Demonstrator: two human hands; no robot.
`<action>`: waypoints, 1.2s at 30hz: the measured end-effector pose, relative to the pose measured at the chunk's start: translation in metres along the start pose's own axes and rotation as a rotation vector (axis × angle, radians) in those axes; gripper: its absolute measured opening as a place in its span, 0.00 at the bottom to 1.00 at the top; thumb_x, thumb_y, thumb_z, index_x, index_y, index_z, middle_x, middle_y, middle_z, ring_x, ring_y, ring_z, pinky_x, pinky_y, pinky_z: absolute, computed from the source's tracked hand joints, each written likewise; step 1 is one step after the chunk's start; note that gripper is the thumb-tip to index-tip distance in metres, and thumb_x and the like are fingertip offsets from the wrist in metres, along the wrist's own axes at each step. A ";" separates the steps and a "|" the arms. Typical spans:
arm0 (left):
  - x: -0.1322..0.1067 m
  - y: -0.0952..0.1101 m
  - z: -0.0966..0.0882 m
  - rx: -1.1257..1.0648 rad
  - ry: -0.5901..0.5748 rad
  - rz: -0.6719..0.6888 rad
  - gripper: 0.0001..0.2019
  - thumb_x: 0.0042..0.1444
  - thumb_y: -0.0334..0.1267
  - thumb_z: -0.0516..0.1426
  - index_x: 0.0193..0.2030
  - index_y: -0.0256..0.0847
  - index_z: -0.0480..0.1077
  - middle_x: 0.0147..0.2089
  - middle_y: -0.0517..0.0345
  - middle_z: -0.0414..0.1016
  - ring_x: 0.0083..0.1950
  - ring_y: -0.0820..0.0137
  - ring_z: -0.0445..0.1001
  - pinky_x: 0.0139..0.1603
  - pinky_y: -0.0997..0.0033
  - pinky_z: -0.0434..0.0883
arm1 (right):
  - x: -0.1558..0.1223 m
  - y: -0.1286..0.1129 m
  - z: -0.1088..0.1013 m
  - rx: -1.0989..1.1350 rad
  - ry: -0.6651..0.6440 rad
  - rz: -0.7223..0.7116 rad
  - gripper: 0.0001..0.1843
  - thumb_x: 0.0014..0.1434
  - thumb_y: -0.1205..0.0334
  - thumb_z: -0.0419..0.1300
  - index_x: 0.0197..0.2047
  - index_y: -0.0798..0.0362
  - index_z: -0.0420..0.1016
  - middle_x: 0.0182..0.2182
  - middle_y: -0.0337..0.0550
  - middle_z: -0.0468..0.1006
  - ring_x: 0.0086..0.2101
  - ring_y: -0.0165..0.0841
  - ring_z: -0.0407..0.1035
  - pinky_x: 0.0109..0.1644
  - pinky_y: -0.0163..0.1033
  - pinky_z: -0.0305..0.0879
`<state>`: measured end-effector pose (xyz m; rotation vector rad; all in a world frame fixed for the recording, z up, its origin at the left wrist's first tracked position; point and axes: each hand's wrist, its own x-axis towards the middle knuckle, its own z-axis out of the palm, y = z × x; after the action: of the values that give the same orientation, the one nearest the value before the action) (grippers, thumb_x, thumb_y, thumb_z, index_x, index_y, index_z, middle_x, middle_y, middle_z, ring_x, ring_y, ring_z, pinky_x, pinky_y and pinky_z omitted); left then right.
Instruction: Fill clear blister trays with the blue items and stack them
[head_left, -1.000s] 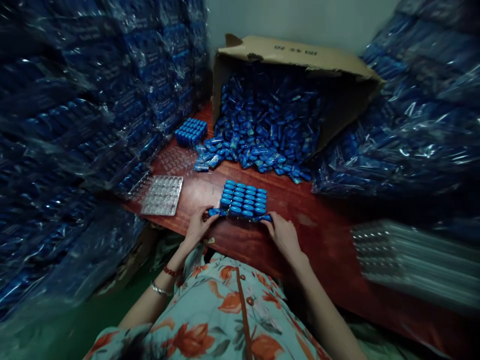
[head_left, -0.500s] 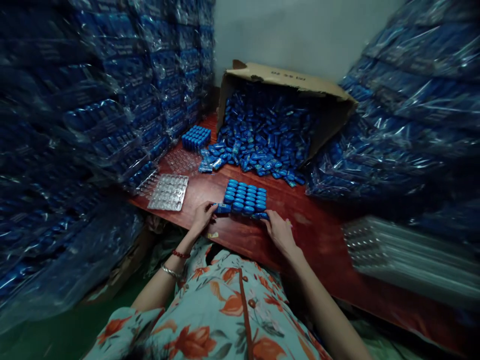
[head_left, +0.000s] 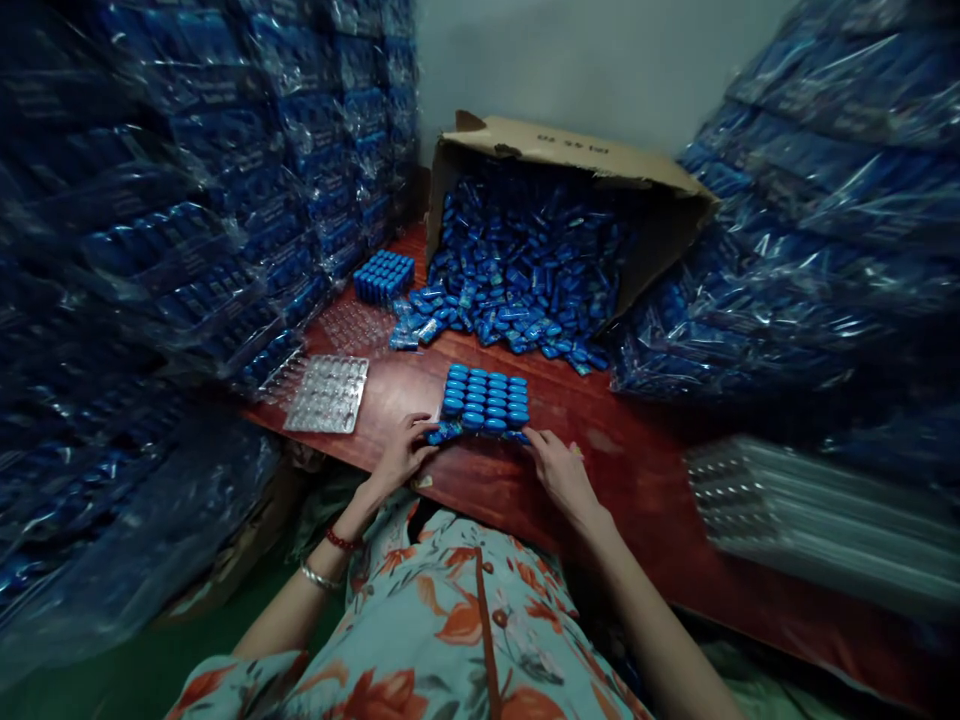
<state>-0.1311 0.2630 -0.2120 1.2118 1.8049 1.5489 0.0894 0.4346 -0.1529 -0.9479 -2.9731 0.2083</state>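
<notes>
In front of me on the red-brown table [head_left: 405, 378] stands a tight block of small blue oval-topped containers [head_left: 486, 397], several rows deep. My left hand [head_left: 405, 455] is at its near left corner, with fingers closed on small blue containers [head_left: 444, 432] lying along the front. At the near right corner, my right hand [head_left: 559, 465] pinches the end of another blue container [head_left: 516, 436] against the block's front row. My fingertips partly cover these front pieces. Left of the block lies a clear plastic blister tray [head_left: 327, 394] with rows of cavities.
Loose blue containers spill from a tipped cardboard box [head_left: 577, 145] behind. A second blue block [head_left: 383, 277] stands back left. Plastic-wrapped blue packs are stacked at left [head_left: 285, 150] and right [head_left: 810, 200]. Nested clear trays [head_left: 825, 520] lie at the right edge.
My left hand has shifted slightly down and left, and the blue pieces by it now lie tilted. My right hand stays at the right corner. The view has shifted slightly.
</notes>
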 end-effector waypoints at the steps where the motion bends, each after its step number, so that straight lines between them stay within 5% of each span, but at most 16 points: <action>1: -0.001 -0.005 0.002 -0.052 0.025 -0.064 0.16 0.49 0.36 0.61 0.46 0.39 0.70 0.54 0.49 0.64 0.50 0.64 0.71 0.49 0.61 0.72 | 0.001 -0.001 -0.002 -0.018 -0.020 0.005 0.21 0.66 0.64 0.41 0.59 0.50 0.62 0.47 0.50 0.72 0.43 0.36 0.69 0.51 0.47 0.61; 6: -0.004 -0.010 0.013 -0.007 0.176 -0.253 0.23 0.46 0.45 0.63 0.47 0.37 0.68 0.43 0.51 0.70 0.42 0.65 0.72 0.44 0.61 0.73 | 0.003 -0.006 -0.009 -0.081 -0.087 0.032 0.22 0.65 0.66 0.40 0.60 0.49 0.60 0.46 0.50 0.71 0.42 0.35 0.68 0.50 0.46 0.61; 10: -0.011 0.007 0.020 0.430 0.088 -0.152 0.18 0.50 0.48 0.61 0.42 0.37 0.70 0.43 0.50 0.68 0.45 0.62 0.67 0.47 0.57 0.68 | 0.006 -0.006 -0.013 -0.116 -0.105 -0.016 0.26 0.61 0.73 0.41 0.60 0.49 0.60 0.48 0.52 0.70 0.44 0.36 0.67 0.50 0.46 0.61; 14: -0.016 0.018 0.030 0.711 -0.001 -0.188 0.19 0.49 0.51 0.61 0.40 0.38 0.69 0.44 0.48 0.67 0.45 0.58 0.65 0.45 0.55 0.65 | 0.008 -0.006 -0.018 -0.129 -0.123 -0.064 0.28 0.58 0.76 0.42 0.59 0.50 0.61 0.46 0.52 0.71 0.43 0.36 0.66 0.49 0.45 0.62; 21: -0.014 0.020 0.024 0.389 0.005 -0.212 0.08 0.56 0.41 0.56 0.37 0.39 0.67 0.36 0.56 0.72 0.38 0.66 0.70 0.41 0.65 0.67 | 0.019 -0.008 -0.031 -0.192 -0.210 -0.217 0.25 0.59 0.77 0.40 0.56 0.52 0.64 0.44 0.51 0.71 0.42 0.37 0.65 0.47 0.43 0.62; 26: 0.006 0.026 0.003 0.336 0.100 -0.021 0.08 0.60 0.36 0.51 0.43 0.38 0.67 0.41 0.52 0.72 0.42 0.67 0.72 0.44 0.68 0.69 | 0.033 -0.005 -0.037 -0.231 -0.242 -0.309 0.25 0.57 0.78 0.40 0.52 0.54 0.66 0.43 0.52 0.72 0.43 0.38 0.66 0.48 0.42 0.62; 32: 0.032 0.030 -0.004 0.547 -0.070 0.230 0.14 0.61 0.31 0.50 0.52 0.39 0.64 0.48 0.48 0.70 0.50 0.65 0.69 0.50 0.60 0.69 | 0.029 0.004 -0.034 -0.121 -0.217 -0.267 0.30 0.56 0.78 0.41 0.58 0.51 0.61 0.47 0.50 0.73 0.45 0.37 0.68 0.49 0.44 0.63; 36: 0.041 0.025 -0.011 0.595 -0.136 0.346 0.14 0.61 0.28 0.48 0.53 0.39 0.63 0.49 0.47 0.69 0.51 0.66 0.68 0.51 0.60 0.69 | 0.028 0.010 -0.032 -0.064 -0.211 -0.248 0.25 0.58 0.76 0.40 0.53 0.51 0.66 0.42 0.50 0.75 0.43 0.36 0.68 0.47 0.43 0.64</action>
<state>-0.1524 0.2916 -0.1772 1.9363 2.1196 1.0688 0.0740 0.4626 -0.1235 -0.5852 -3.2713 0.2219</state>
